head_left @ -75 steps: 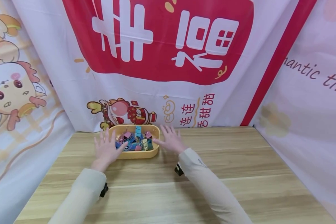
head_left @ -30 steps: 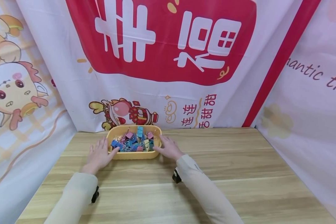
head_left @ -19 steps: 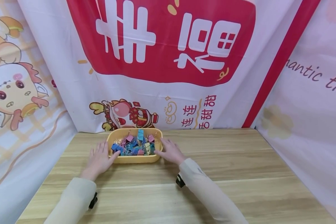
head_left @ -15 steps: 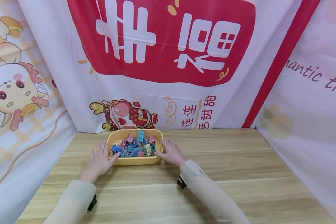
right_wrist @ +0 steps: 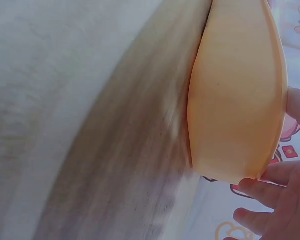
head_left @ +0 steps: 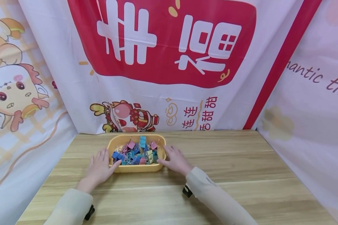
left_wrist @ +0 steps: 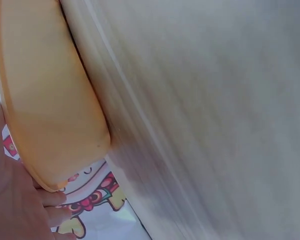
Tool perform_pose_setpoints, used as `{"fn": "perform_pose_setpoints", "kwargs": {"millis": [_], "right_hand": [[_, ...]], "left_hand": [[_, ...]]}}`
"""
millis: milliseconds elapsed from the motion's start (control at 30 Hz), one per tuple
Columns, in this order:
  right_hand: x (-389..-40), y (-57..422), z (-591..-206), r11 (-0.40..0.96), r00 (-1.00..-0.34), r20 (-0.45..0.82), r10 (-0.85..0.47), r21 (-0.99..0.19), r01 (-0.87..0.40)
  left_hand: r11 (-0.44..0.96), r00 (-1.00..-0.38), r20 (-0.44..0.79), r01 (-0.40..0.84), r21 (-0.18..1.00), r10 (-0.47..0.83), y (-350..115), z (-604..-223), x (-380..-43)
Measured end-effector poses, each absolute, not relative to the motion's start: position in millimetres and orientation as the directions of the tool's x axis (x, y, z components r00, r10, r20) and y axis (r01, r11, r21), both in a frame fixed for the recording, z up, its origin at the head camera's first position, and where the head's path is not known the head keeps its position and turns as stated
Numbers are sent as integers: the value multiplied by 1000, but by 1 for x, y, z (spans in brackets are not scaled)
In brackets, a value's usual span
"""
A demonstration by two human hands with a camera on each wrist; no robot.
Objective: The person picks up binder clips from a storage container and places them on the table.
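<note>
A yellow oblong plastic tray [head_left: 138, 169] with rounded corners stands on the wooden table near the back wall. Inside lies a jumble of binder clips [head_left: 142, 142] in blue, pink, green and pale yellow. My left hand [head_left: 98, 168] grips the tray's left end, thumb over the rim and fingers along the outside. At the opposite end my right hand [head_left: 176, 160] holds the rim the same way. Both wrist views show the smooth outer wall of the tray [left_wrist: 50, 95], with fingertips of the right hand [right_wrist: 290, 200] around its corner.
The wood-grain table [head_left: 228, 175] extends to both sides and toward me. Behind it hangs a white cloth [head_left: 180, 90] with a red printed panel. Printed cloths also flank the table at left [head_left: 14, 131] and right [head_left: 307, 125].
Earlier my hands hovered spread at the tray's ends. They have since taken hold of both ends, and the tray has slid toward me, away from the back cloth.
</note>
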State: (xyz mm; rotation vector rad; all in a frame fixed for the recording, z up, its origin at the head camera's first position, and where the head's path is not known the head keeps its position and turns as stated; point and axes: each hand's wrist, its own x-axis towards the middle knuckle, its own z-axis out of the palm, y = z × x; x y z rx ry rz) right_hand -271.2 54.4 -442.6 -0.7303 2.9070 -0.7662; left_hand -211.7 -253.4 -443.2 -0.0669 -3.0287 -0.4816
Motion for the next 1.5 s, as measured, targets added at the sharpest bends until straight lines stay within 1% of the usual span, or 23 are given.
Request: {"fn": "perform_pose_setpoints", "kwargs": {"millis": [267,467,700,933,1500], "right_hand": [[-257,62,-445,769,-874,100,-475,-436,-468],[-246,66,-443,773,-879,93,-467,-439,-457],[-234,72,-441,764,-865,110,-489,-424,-486],[-227,77,-441,773,-869,108,-483,-414,-481],[-222,82,-441,772,-858,109,-502,-390,-502]], "left_hand": [[951,-994,100,74,300,46,-249,-448,-198],[945,-991,110,112,307,81,-248,-446,-192],[941,-985,109,158,300,131,-249,-447,-187],[946,-985,100,166,280,143,-250,-447,-188],[936,-982,102,183,301,159,-249,-448,-195]]}}
